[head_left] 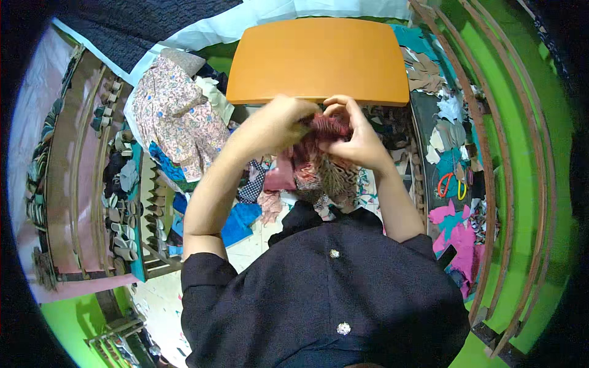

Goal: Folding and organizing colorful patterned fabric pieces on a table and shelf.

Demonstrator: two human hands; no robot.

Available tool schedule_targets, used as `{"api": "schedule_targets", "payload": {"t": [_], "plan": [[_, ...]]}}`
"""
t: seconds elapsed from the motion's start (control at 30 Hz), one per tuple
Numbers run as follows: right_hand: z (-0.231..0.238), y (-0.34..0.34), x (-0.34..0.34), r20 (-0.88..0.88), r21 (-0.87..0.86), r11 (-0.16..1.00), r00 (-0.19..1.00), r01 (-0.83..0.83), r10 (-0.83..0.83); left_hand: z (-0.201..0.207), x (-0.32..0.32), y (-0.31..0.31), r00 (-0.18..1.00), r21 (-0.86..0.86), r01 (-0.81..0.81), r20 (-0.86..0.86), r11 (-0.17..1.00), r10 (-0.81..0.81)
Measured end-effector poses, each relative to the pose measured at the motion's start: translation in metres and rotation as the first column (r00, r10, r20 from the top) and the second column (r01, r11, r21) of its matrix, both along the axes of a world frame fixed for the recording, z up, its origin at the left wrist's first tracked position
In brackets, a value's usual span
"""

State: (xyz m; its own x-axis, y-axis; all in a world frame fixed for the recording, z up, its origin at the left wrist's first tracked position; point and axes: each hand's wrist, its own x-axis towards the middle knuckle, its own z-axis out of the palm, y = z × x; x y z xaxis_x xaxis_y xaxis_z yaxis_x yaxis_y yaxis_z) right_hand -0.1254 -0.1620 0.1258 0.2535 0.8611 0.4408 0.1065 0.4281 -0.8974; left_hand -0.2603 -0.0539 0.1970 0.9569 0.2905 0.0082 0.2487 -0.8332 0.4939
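A crumpled dark red striped cloth is bunched between my hands, in front of the near edge of an orange tabletop. My left hand is closed on its left side, with the fingertips partly hidden. On the other side, my right hand curls thumb and fingers around the same cloth. Beneath them, a zigzag-patterned cloth and a pinkish-red piece hang over my lap; I cannot tell whether they are joined to the red cloth.
To the left lies a heap of floral fabric, with a blue cloth lower down. Scissors with orange and yellow handles rest on the dark surface at right, near pink scraps. Wooden rails run along the right.
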Motion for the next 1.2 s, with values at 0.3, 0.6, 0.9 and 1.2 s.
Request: {"api": "schedule_targets", "payload": {"t": [0.3, 0.6, 0.9, 1.2], "plan": [[-0.181, 0.005, 0.004, 0.474, -0.188, 0.911, 0.846, 0.368, -0.243, 0.061, -0.058, 0.057, 0.512, -0.203, -0.381, 0.766, 0.902, 0.388], [-0.152, -0.003, 0.021, 0.161, -0.363, 0.899, 0.967, 0.243, -0.197, -0.051, -0.112, 0.044, 0.609, -0.025, -0.669, 0.554, 0.743, 0.568], [-0.024, -0.017, -0.01, 0.24, -0.214, 0.959, 0.962, 0.184, -0.131, -0.069, -0.025, -0.037, 0.901, -0.315, -0.242, 0.278, 0.918, 0.333], [-0.241, -0.029, 0.044, 0.604, -0.608, 0.51, 0.771, 0.608, -0.2, 0.004, -0.051, -0.044, -0.07, -0.816, -0.358, 0.508, 0.454, 0.858]]}}
